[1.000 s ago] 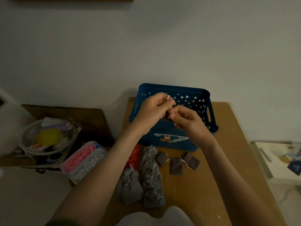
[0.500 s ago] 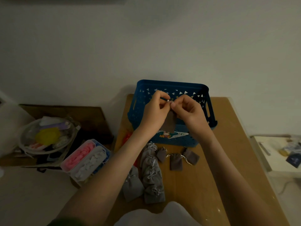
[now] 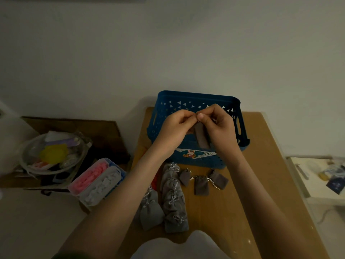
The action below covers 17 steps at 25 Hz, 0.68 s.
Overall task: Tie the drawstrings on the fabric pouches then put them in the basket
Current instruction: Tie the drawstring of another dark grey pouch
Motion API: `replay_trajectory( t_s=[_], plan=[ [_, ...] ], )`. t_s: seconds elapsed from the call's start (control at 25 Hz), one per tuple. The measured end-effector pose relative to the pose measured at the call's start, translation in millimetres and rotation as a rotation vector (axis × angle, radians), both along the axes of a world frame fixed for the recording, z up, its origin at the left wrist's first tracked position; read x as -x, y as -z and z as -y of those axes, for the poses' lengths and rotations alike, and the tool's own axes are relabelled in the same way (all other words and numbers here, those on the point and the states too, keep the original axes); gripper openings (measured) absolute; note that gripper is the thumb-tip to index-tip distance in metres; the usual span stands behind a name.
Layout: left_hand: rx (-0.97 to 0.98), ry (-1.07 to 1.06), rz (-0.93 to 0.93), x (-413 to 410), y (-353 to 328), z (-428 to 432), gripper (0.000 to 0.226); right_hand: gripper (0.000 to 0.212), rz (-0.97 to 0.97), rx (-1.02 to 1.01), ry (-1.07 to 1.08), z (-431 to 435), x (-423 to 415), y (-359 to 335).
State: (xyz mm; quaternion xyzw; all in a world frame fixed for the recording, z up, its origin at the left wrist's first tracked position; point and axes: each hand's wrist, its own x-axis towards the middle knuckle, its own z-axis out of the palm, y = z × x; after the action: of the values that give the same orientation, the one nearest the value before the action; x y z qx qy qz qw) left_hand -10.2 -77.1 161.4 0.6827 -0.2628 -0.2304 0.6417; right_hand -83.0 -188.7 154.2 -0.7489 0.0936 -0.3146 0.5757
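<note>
Both hands are meeting in the air over the near side of the dark blue plastic basket with triangle cut-outs (image 3: 197, 99). The left hand (image 3: 175, 128) and the right hand (image 3: 221, 128) are each pinching the top of one small brown fabric pouch (image 3: 202, 137). Their fingers (image 3: 200, 116) are curling in and pressing tip to tip. The drawstring itself is too small to make out. The pouch is hanging straight down between the palms, held clear of the light wooden worktop (image 3: 261, 165).

The basket is sitting at the worktop's far end, close against the wall, with its left side nearing the worktop's left edge. Just in front of it three more brown pouches (image 3: 201, 185) are lying in a loose row. To their left a heap of larger grey pouches with white strings (image 3: 172, 195) is running toward the near edge. The right half of the worktop is lying open between the right forearm and the right edge.

Beyond the left edge, lower down, a clear bowl of oddments (image 3: 54, 154) and a clear divided box of pink and white pieces (image 3: 97, 182) are sitting, the box just beside the worktop. A white side table (image 3: 315, 193) is standing apart on the right.
</note>
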Motion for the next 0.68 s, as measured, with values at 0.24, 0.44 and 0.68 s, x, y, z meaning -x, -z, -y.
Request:
replay_trajectory(
  t_s=[0.24,0.44,0.68],
  plan=[
    [-0.247,-0.07,0.377,-6.0,-1.5,-6.3,0.015,0.015,-0.044,-0.033,0.019,3.4,-1.4,2.1],
    [-0.309,-0.089,0.601,1.8,-3.3,-2.9,0.022,0.022,-0.062,0.128,0.065,-1.8,-4.8,2.4],
    [-0.064,-0.04,0.411,-1.0,1.5,-2.7,0.01,0.021,0.0,-0.104,-0.026,-5.7,0.6,-10.9]
  ],
)
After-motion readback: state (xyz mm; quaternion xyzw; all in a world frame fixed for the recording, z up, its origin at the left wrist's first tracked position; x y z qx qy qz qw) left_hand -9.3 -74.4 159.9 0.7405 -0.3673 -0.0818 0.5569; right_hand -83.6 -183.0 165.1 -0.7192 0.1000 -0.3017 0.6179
